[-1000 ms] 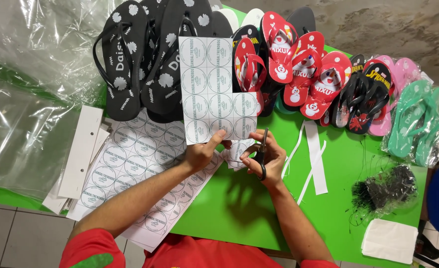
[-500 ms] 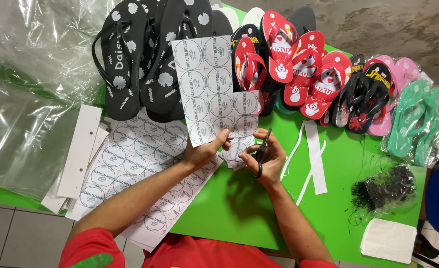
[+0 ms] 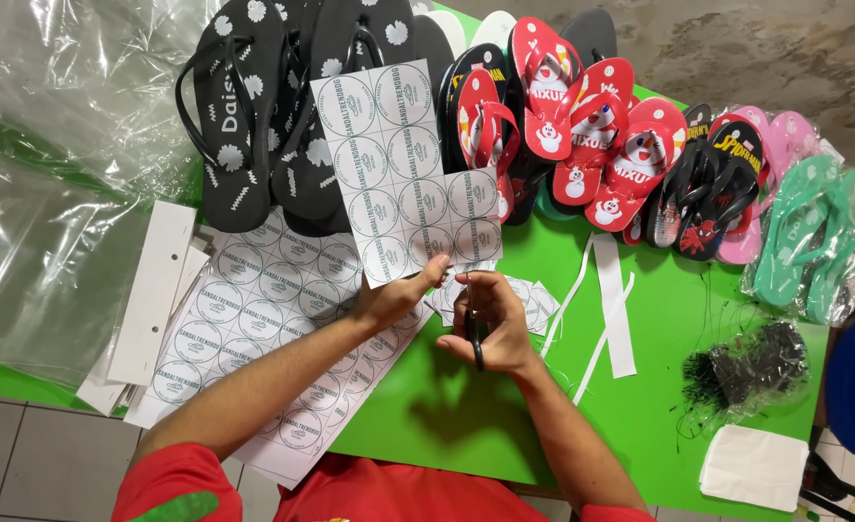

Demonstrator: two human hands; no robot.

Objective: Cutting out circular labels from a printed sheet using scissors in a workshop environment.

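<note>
My left hand pinches the bottom edge of a white sheet of round printed labels and holds it up over the green table. My right hand grips black-handled scissors just below that sheet's lower right corner. Small cut label squares lie on the table behind my right hand. More label sheets are spread under my left forearm.
Black flip-flops, red snowman ones, black, pink and teal pairs line the table's far edge. White paper strips, a bag of black ties, a white paper stack, white card strips, clear plastic bags at left.
The held sheet has tilted slightly and shifted left. My right hand with the scissors has stayed under its lower edge, close to my left hand.
</note>
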